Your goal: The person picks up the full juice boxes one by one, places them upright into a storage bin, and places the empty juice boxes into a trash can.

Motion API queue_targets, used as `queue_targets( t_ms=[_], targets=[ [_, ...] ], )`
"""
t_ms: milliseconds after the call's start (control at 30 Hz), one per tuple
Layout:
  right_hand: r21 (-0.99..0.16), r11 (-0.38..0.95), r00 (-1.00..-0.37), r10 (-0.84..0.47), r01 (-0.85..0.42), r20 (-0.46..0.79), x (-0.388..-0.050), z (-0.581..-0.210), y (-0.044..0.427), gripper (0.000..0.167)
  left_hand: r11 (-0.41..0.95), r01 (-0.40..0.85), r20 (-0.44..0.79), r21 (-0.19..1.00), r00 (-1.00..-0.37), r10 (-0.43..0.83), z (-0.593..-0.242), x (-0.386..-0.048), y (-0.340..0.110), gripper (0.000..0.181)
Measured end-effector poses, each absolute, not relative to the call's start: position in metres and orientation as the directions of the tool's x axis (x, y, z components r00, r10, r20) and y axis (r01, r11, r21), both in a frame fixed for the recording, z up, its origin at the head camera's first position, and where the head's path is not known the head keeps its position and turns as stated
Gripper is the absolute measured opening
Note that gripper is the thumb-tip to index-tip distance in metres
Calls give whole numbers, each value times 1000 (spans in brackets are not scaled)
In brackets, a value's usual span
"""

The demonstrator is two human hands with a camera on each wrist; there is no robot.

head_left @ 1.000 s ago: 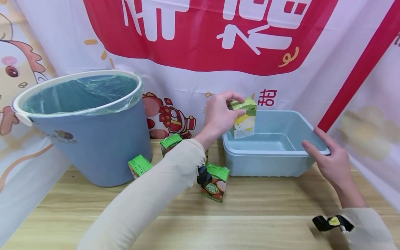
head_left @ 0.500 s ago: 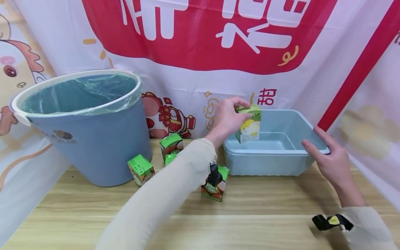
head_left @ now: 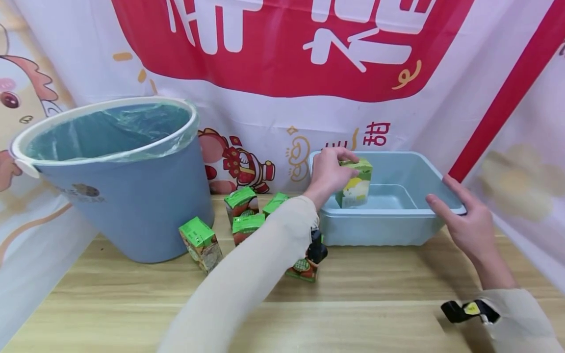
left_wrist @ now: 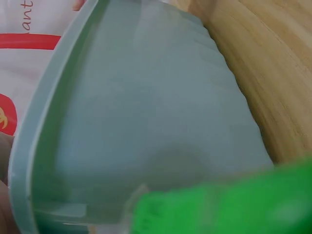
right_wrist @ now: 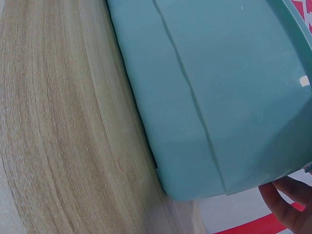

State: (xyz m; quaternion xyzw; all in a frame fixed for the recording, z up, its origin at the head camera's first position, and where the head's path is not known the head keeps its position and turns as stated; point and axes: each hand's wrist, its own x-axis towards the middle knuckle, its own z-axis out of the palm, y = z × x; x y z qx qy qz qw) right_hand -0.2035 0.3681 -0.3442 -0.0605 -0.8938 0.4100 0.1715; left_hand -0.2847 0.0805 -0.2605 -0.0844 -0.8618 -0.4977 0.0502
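1. Lower and slightly farther right than a half second ago, one yellow-green carton (head_left: 356,185) now sits within the opening of one blue basin (head_left: 375,228), near its left end; whether it touches the bottom, I cannot tell.
2. Two hands are at work: the left hand (head_left: 331,171) pinches that carton near its top, while the right hand (head_left: 470,220) grips the basin's rim at the right end.
3. Five green-topped cartons (head_left: 200,243) show on the tabletop (head_left: 375,284), between bin and basin; the left sleeve (head_left: 247,274) partly covers some.
4. One blue bin (head_left: 132,206) stands at left, holding one clear liner (head_left: 147,122); one of the five cartons is just beside it.
5. Two black wrist devices (head_left: 459,312) show, one on each arm.
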Motion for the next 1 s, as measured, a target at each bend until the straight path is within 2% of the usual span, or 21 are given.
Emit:
queue_targets(
  t_ms=[467, 1000],
  targets=[
    [-751, 660, -936, 244, -33, 256, -203, -344, 368, 75, 621, 254, 129, 741, -962, 240, -272, -284, 85, 25],
    [-752, 658, -934, 246, -34, 258, -203, -345, 370, 74, 703, 251, 63, 666, -957, 282, -277, -287, 90, 28]
  ],
)
